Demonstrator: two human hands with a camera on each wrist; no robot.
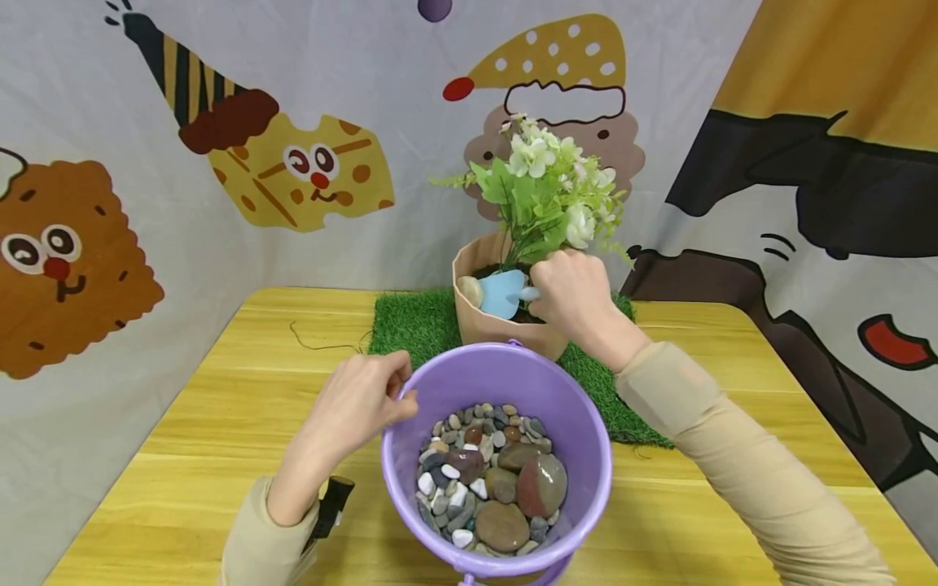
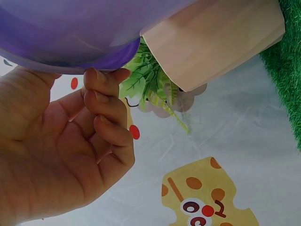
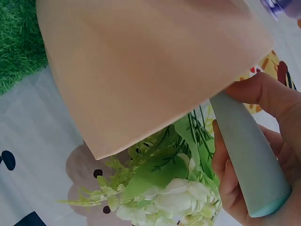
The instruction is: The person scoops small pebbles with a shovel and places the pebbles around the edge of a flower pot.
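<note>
My right hand [image 1: 576, 295] grips the handle of a small light-blue shovel [image 1: 501, 295]; the right wrist view shows fingers and thumb around its pale handle [image 3: 251, 155]. The blade is inside a beige flowerpot [image 1: 493, 327], over dark soil. A cream-coloured stone [image 1: 470, 290] sits by the blade tip at the pot's left wall. White flowers [image 1: 531, 156] with green leaves rise from the pot. My left hand [image 1: 359, 403] pinches the left rim of a purple bucket [image 1: 582, 435]. Wet pebbles and larger stones [image 1: 502, 526] cover the bucket's bottom.
The pot stands on a green artificial-grass mat [image 1: 414, 321] on a wooden table [image 1: 293, 391]. A thin dark thread [image 1: 322, 347] lies left of the mat. Behind the table hangs a cloth with cartoon figures [image 1: 315, 175]. The bucket's handle [image 1: 545, 576] hangs at its near side.
</note>
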